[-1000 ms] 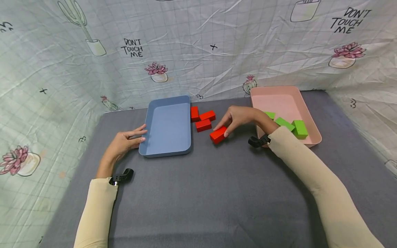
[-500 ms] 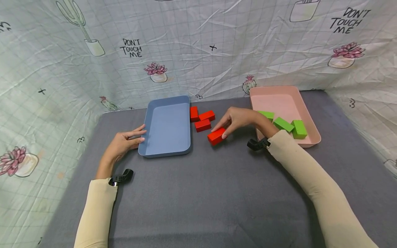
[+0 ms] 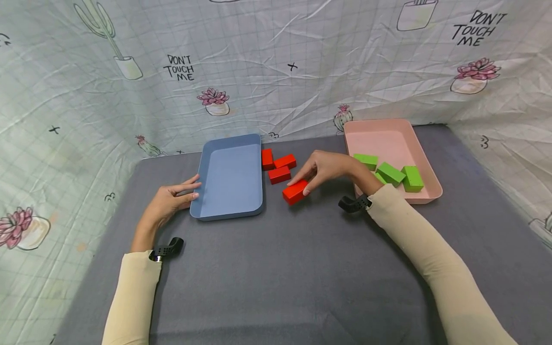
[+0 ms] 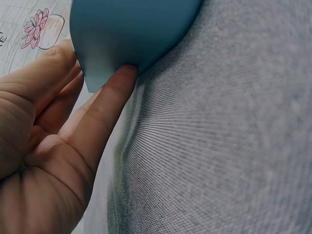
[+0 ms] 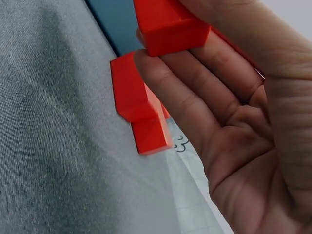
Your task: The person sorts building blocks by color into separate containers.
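Pinching 1 red block (image 3: pixel 293 193) between thumb and fingers of the right-hand grip (image 3: pixel 328 166), at the gray counter (image 3: pixel 276 278); cannot tell whether lifted clear or touching down. Located between the blue tray (image 3: pixel 228 215) and the pink tray (image 3: pixel 379 135), nearer the blue. Just beyond, bunched close beside the blue tray's right wall, 3 more red blocks (image 3: pixel 280 175). Spreading the left-hand grip (image 3: pixel 167 203), touching the left side of the blue tray with nearly straight fingers. In the near half of the pink tray, 4 green blocks (image 3: pixel 412 180), 1 of them partly hidden by the right arm (image 3: pixel 367 179). On both arms, beige sleeves (image 3: pixel 133 294) and black wrist devices (image 3: pixel 354 204). Behind, a pale wrinkled cloth (image 3: pixel 254 52) with grid lines and printed plants.
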A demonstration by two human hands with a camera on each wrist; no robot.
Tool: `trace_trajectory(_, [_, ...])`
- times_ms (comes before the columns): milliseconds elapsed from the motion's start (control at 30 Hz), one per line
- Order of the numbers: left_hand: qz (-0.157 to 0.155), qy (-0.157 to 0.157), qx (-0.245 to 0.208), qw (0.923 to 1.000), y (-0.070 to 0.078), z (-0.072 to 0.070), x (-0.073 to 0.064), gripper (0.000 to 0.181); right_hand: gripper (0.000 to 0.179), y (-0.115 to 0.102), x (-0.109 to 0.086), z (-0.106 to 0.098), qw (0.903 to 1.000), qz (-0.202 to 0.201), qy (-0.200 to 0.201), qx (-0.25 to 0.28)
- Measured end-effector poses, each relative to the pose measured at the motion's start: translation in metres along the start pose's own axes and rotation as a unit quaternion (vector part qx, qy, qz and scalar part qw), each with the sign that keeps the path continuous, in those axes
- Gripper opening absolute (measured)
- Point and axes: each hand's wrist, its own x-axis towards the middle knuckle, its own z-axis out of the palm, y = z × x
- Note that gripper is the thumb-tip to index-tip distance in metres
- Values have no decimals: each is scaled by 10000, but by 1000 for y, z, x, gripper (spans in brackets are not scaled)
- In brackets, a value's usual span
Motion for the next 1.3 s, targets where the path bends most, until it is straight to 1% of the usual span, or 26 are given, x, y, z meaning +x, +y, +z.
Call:
trace_trajectory(200, [15, 8, -28, 10000, 0, 0, 0, 54, 41, -3, 2, 1, 10000, -24, 30, -8])
trace_trajectory(367, [0, 28, -18, 10000, 0, 0, 0, 54, 42, -5, 5, 2, 9999, -121, 66, 44])
trace_trajectory(567, [-42, 67, -26, 10000, 0, 0, -1, 54, 43, -7, 11, 2, 9996, -167, 158, -141])
trace_trajectory(667, [-69, 82, -10, 9999, 0, 1, -2, 54, 43, -8, 15, 4, 9993, -136, 221, -257])
trace_trajectory(867, [-61, 83, 9, 9999, 1, 3, -2, 54, 44, -11, 18, 5, 9988, -8, 446, -216])
trace_trajectory(933, [-47, 88, 12, 9999, 1, 3, -1, 55, 45, -12, 18, 4, 9980, -30, 536, -329])
trace_trajectory(1100, [-24, 98, 39, 9999, 1, 2, -1, 54, 45, -15, 22, 3, 9934, -224, 740, -843])
trace_trajectory(1300, [-4, 96, 31, 9999, -1, 2, -1, 53, 41, -18, 33, 4, 9914, -545, 882, -794])
